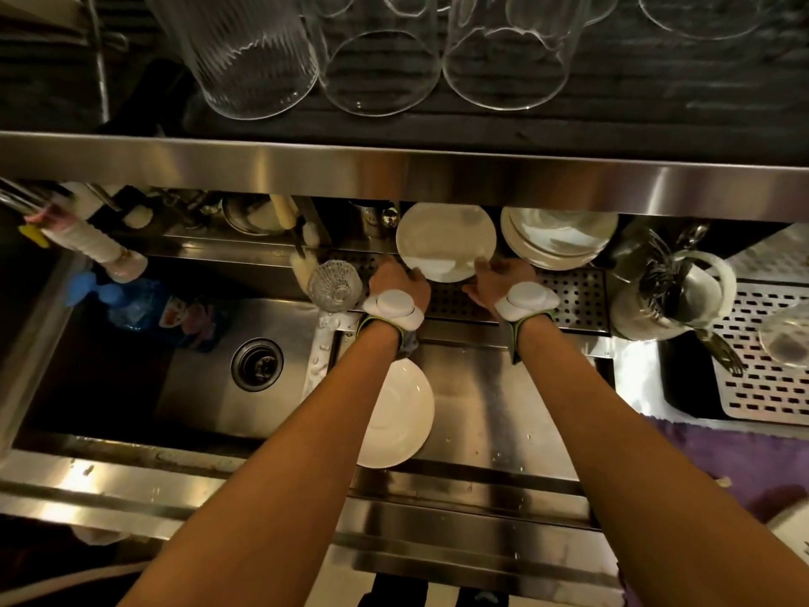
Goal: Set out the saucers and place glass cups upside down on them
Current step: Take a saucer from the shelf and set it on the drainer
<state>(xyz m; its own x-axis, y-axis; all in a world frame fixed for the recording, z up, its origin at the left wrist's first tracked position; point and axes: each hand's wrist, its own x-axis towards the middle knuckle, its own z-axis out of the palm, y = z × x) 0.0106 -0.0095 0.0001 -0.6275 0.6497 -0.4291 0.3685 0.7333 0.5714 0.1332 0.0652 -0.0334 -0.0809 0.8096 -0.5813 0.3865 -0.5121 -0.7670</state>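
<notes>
Shiny steel fills the kitchen bench: a deep sink (184, 387) at nine o'clock, a flat steel counter (494, 414) in the middle, and a wide steel shelf (394, 173) at twelve o'clock with big glass cups (381, 67) standing on top. Under the shelf lies a tray with holes (573, 295), and a stack of white saucers (556, 238) sits at one o'clock.

Both arms reach forward. One saucer (444, 240) is held up at twelve o'clock, just under the shelf. The left hand (398, 284) touches its lower left edge and the right hand (499, 280) its lower right edge — both seem to be gripping it, but the fingers are tucked under the rim, so I can't be sure how tight.

Another saucer (394, 416) already lies flat on the counter at six o'clock, partly under the left arm. No cup is on it yet. A small patterned glass (335, 284) stands just beside the left hand, at ten o'clock.

What could go wrong? Water drops sit on the steel, so wet fingers could let the saucer slip. The left hand could bump the little glass — it is very close.

The tall glass cups are cut off at the top. The things at the back under the shelf are too dark to name.
</notes>
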